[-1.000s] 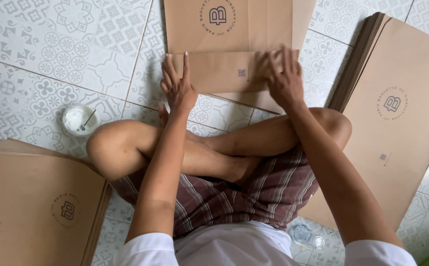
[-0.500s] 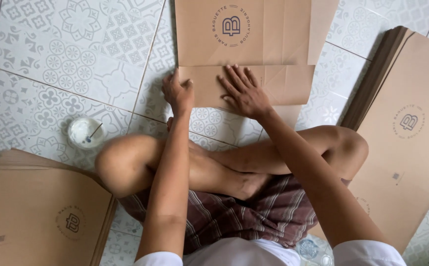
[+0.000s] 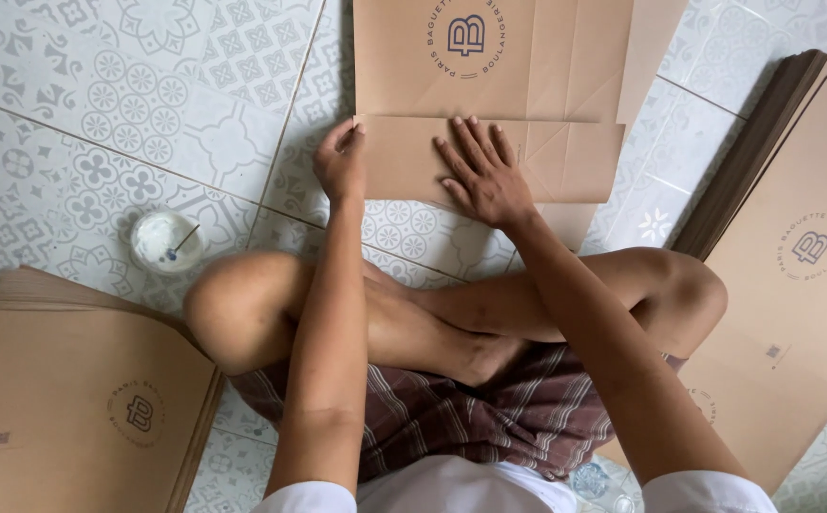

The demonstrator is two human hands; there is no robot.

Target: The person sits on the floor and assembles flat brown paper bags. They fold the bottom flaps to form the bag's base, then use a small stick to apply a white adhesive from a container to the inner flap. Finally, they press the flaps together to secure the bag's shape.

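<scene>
A flat brown paper bag (image 3: 489, 66) with a round printed mark lies on the tiled floor in front of me, its bottom flap (image 3: 565, 161) folded over toward me. My left hand (image 3: 340, 161) pinches the flap's left corner between thumb and fingers. My right hand (image 3: 483, 173) lies flat on the flap, fingers spread, pressing it down. Another brown sheet sticks out under the bag at its right edge.
I sit cross-legged on patterned floor tiles. A small white pot of paste (image 3: 166, 242) with a stick in it stands at the left. One stack of flat brown bags (image 3: 62, 408) lies at lower left, another stack (image 3: 793, 256) at right.
My right hand slid left along the folded flap and now presses its middle. My left hand went from flat fingers on the flap to pinching its left corner. The view shifted.
</scene>
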